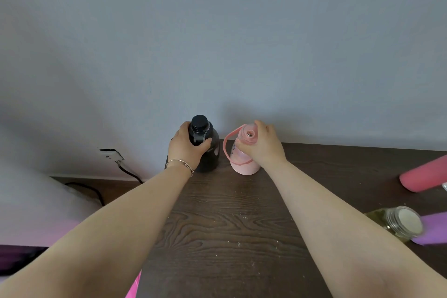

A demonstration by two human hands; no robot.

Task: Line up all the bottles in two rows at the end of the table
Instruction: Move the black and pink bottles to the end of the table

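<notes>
Two bare forearms reach over the dark table. The left hand closes its fingers around the black bottle, the right hand around the pink bottle. Both bottles stand upright, side by side, at the far edge near the wall.

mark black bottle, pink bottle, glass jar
black bottle [210, 157]: head view, dark lower body.
pink bottle [243, 167]: head view, lower body.
glass jar [396, 222]: head view, its side near the lid.
</notes>
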